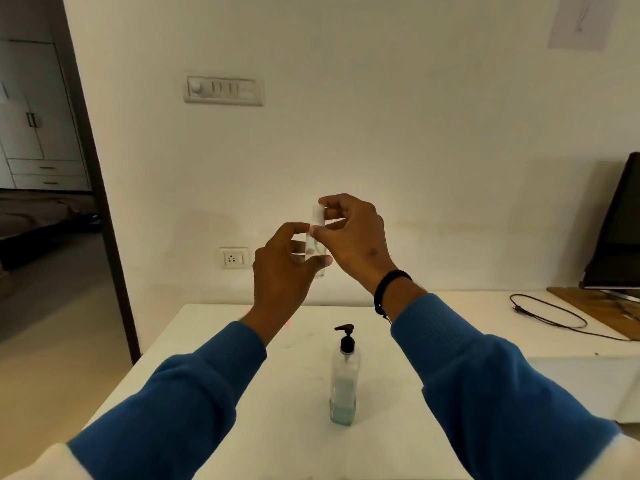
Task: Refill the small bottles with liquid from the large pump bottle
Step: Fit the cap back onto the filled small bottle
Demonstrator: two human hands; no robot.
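Note:
I hold a small clear bottle (316,247) upright in the air, well above the white table (277,410). My left hand (284,268) grips its body from the left, thumb across the front. My right hand (353,233) pinches the bottle's whitish cap (318,213) at the top. The large clear pump bottle (344,379) with a black pump head stands upright on the table below my hands, between my forearms, with pale liquid in its lower part. No other small bottle shows.
A white wall with a socket (234,258) and a switch panel (223,90) stands behind the table. A black cable (550,315), a wooden board (599,306) and a dark screen (620,237) sit at the right. An open doorway lies to the left.

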